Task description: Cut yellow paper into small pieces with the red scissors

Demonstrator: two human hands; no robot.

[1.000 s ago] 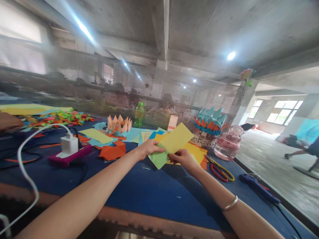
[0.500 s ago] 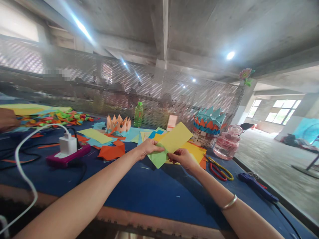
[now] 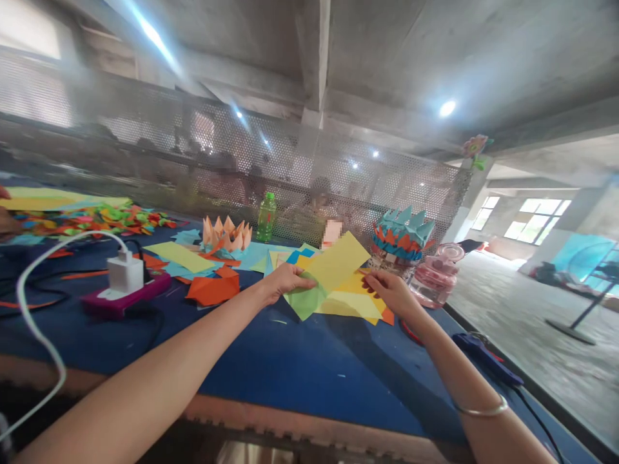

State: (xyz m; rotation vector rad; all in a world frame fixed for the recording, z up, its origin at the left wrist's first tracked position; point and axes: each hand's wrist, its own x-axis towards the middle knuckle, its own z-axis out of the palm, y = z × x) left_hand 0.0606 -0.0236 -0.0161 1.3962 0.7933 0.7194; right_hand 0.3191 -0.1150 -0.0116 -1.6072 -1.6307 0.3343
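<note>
My left hand (image 3: 287, 282) grips a long yellow paper strip (image 3: 336, 261) laid over a green paper sheet (image 3: 305, 299), holding both above the blue table (image 3: 309, 380). My right hand (image 3: 394, 293) is off the paper strip, fingers apart, holding nothing. It hovers close above loose yellow paper sheets (image 3: 351, 303). A red-handled pair of scissors (image 3: 411, 333) lies mostly hidden beneath my right forearm.
A magenta power strip (image 3: 124, 290) with a white charger (image 3: 124, 272) and cables stands left. Orange paper (image 3: 213, 290), a paper lotus (image 3: 225, 237), a green bottle (image 3: 265, 218), a paper basket (image 3: 401, 241), a pink jar (image 3: 435, 277), and a blue glue gun (image 3: 486, 359) surround me.
My right hand has let go of the paper and moved right, over the yellow sheets. My left hand still holds the paper. The view has tilted slightly.
</note>
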